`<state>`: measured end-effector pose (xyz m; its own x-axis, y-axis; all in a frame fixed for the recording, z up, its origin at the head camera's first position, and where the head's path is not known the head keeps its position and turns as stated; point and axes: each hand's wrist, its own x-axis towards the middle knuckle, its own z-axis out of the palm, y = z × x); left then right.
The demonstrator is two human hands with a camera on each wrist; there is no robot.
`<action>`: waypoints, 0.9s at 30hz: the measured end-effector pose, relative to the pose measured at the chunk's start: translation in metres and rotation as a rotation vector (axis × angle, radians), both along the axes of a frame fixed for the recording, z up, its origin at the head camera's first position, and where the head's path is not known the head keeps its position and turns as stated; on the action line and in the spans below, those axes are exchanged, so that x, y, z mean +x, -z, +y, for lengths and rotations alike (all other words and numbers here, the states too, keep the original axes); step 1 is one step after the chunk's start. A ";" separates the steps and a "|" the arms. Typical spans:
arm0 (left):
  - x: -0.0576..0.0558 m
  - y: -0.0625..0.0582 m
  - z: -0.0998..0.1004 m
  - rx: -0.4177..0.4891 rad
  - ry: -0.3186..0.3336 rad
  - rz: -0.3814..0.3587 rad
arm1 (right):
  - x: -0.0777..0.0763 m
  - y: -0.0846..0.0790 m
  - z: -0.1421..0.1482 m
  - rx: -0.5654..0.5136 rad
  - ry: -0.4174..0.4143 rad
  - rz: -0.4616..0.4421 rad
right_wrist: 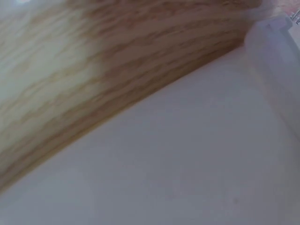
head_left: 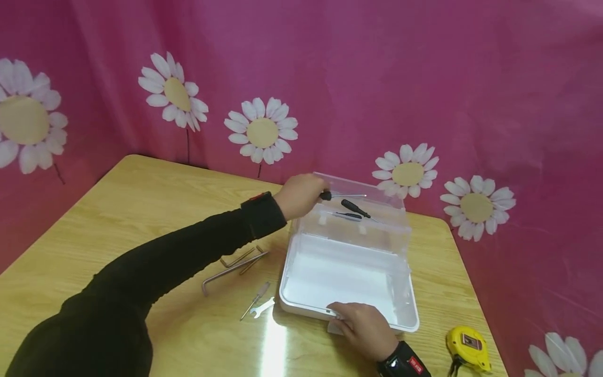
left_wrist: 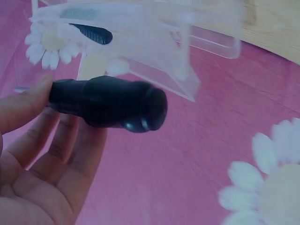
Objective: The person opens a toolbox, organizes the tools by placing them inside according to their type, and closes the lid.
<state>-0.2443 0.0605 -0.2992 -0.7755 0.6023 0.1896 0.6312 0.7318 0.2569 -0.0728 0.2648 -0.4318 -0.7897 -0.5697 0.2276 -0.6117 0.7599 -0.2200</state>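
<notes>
My left hand [head_left: 301, 196] holds a screwdriver [head_left: 326, 196] over the raised clear lid, its shaft pointing right. The left wrist view shows the black screwdriver handle [left_wrist: 112, 103] between thumb and fingers. A second black-handled screwdriver [head_left: 355, 208] and a smaller dark-handled one [head_left: 348, 215] lie in the clear lid [head_left: 377, 242], which is folded back from a white toolbox [head_left: 301, 308]. At the toolbox's front rim, my right hand [head_left: 369, 331] grips the edge, thumb outside. White toolbox wall [right_wrist: 164, 164] fills most of the right wrist view, where the hand is out of sight.
Several metal hex keys [head_left: 231, 269] lie on the wooden table [head_left: 188, 183] left of the toolbox. Nearer are a small screwdriver [head_left: 256, 300] and an open-ended wrench [head_left: 262, 308]. A yellow tape measure [head_left: 468, 349] sits at the right. A pink flowered curtain [head_left: 330, 78] hangs behind.
</notes>
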 end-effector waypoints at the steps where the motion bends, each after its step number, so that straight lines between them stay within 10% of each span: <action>1: -0.003 0.000 0.007 -0.009 0.016 -0.004 | 0.000 0.001 0.000 -0.004 -0.002 0.009; 12: -0.029 0.019 0.055 -0.136 0.074 0.025 | 0.000 0.000 0.002 0.000 -0.010 -0.016; 27: -0.039 0.031 0.071 -0.207 0.077 0.048 | -0.001 0.001 0.002 -0.002 -0.025 0.024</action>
<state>-0.2831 0.1312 -0.3298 -0.7187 0.6894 0.0911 0.6952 0.7149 0.0747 -0.0734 0.2668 -0.4331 -0.7694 -0.5888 0.2476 -0.6357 0.7438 -0.2065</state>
